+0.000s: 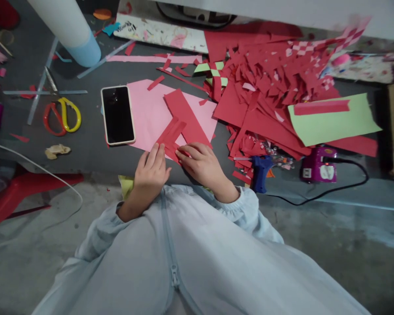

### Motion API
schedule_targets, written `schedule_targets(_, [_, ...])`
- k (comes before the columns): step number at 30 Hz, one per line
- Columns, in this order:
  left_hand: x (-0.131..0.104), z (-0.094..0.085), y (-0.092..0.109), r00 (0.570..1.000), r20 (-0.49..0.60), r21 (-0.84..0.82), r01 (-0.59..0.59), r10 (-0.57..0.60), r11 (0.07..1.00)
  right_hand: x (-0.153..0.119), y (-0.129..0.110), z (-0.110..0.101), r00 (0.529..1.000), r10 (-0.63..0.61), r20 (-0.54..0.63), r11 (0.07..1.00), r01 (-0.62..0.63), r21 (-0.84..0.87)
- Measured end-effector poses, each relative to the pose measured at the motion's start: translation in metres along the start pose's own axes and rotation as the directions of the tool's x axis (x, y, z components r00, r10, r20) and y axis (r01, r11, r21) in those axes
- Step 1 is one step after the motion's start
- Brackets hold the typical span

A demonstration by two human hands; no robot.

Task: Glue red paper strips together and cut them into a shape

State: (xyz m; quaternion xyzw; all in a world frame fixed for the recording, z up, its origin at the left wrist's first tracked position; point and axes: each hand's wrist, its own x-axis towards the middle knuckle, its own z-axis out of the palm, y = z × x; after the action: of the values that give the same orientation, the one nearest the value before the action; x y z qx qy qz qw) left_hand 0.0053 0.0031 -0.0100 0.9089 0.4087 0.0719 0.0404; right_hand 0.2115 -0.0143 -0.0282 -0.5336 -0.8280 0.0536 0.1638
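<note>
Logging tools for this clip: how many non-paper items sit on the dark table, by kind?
Phone: 1
Scissors: 1
Blue glue gun: 1
Purple plug box: 1
Total: 4
Both hands, left hand and right hand, rest on red paper strips.

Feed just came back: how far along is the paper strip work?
Done: woven red-and-white pieces lie behind a heap of red offcuts. In hand: left hand and right hand press red strips on pink paper. Left: those strips look unwoven; green sheet uncut.
</note>
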Motion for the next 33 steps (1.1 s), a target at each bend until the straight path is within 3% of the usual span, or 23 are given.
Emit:
schedule_targets(8, [0.012, -0.001, -0.007, 0.999, 0.054, -0.052, 0.008, -0.005, 0.999, 0.004, -0.001, -0.002, 0.997, 0.043, 0.062, 0.997, -0.047, 0.061])
schedule_targets(13, [0.022, -0.007, -0.009, 1.0, 0.018, 0.01, 0.0, 0.0, 1.0, 0.01, -0.006, -0.01, 0.993, 0.088, 0.081, 0.987, -0.098, 0.13])
schedule_targets(16, [0.027, -0.01, -0.009, 1.0, 0.022, 0.045, 0.009, -0.01, 0.999, 0.009, -0.006, -0.024, 0.993, 0.107, 0.042, 0.968, -0.113, 0.225])
schedule_targets(18, [0.029, -0.013, -0.008, 0.999, 0.036, 0.058, 0.007, -0.009, 0.998, 0.0, -0.004, -0.037, 0.974, 0.222, -0.046, 0.956, -0.208, 0.206])
schedule_targets(20, [0.031, -0.015, -0.007, 0.999, 0.042, 0.063, 0.011, -0.013, 0.998, -0.015, 0.001, -0.051, 0.914, 0.389, -0.116, 0.919, -0.376, 0.119])
schedule_targets(21, [0.032, -0.015, -0.006, 0.999, 0.039, 0.064, 0.017, -0.02, 0.998, -0.025, 0.004, -0.057, 0.863, 0.483, -0.15, 0.876, -0.479, 0.063])
schedule_targets(24, [0.035, -0.014, -0.003, 0.999, 0.016, 0.059, 0.048, -0.049, 0.997, -0.059, 0.011, -0.072, 0.643, 0.734, -0.218, 0.645, -0.76, -0.071])
schedule_targets(27, [0.036, -0.011, 0.002, 0.996, 0.01, 0.057, 0.083, -0.083, 0.995, -0.087, 0.017, -0.077, 0.428, 0.868, -0.252, 0.41, -0.904, -0.124])
schedule_targets(30, [0.035, -0.008, 0.006, 0.995, 0.017, 0.076, 0.095, -0.096, 0.993, -0.102, 0.019, -0.072, 0.338, 0.914, -0.223, 0.307, -0.938, -0.162])
schedule_targets(33, [0.035, -0.005, 0.008, 0.996, 0.002, 0.091, 0.092, -0.093, 0.992, -0.105, 0.023, -0.063, 0.322, 0.917, -0.236, 0.291, -0.944, -0.159])
